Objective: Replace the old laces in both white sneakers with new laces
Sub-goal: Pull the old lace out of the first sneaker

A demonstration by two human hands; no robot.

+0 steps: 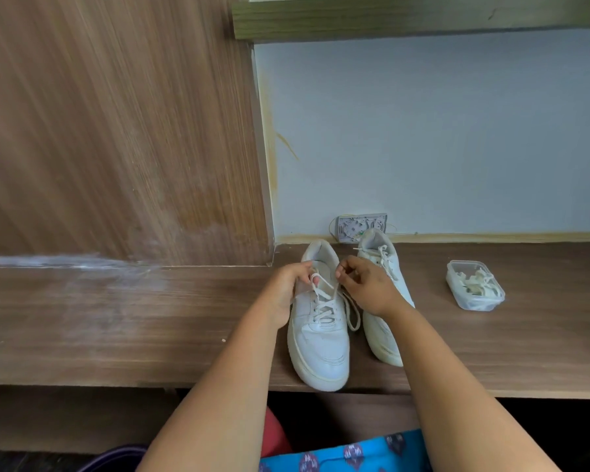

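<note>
Sneaker (319, 330) toe at desk (116, 335) edge

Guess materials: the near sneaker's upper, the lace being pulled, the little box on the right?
Near sneaker: probably smooth leather or synthetic leather, matte white; visible stitched panels, a creamy rubbery-looking sole. Lace: flat woven fabric, off-white, limp where the left hand and right hand pinch its ends. Box: clear plastic, slightly glossy; the contents show through its walls.
</note>
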